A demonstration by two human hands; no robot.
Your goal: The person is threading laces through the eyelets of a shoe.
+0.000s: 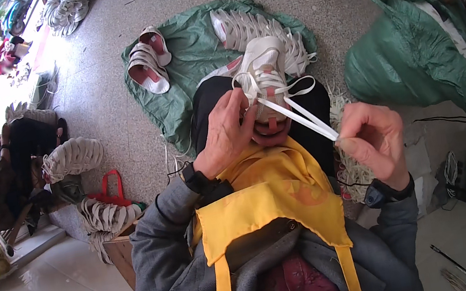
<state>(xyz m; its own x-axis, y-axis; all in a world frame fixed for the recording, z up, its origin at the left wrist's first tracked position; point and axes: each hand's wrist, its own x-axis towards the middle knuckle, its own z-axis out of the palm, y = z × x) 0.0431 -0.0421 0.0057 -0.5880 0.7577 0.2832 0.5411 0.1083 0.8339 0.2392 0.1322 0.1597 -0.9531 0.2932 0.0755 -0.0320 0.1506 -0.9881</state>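
Observation:
A cream sneaker (265, 58) with a pink lining rests on my lap, its toe pointing away from me and its opening near my yellow apron (272, 200). A white shoelace (300, 115) runs through its upper eyelets, with a loose loop to the right. My right hand (373, 138), to the right of the shoe, pinches the lace between thumb and fingertips, and strands stretch tight back to the shoe. At the shoe's left side, the fingers of my left hand (222, 126) are closed on the lace by the eyelets; their tips are partly hidden.
Ahead, a green woven sheet (185, 37) bears a pair of shoes (148, 61) and a row of nested shoes (247, 24). A full green sack (408, 57) stands right. Loose laces (354, 169) hang beside my right knee. At left are another person (16, 161) and stacked shoes (73, 158).

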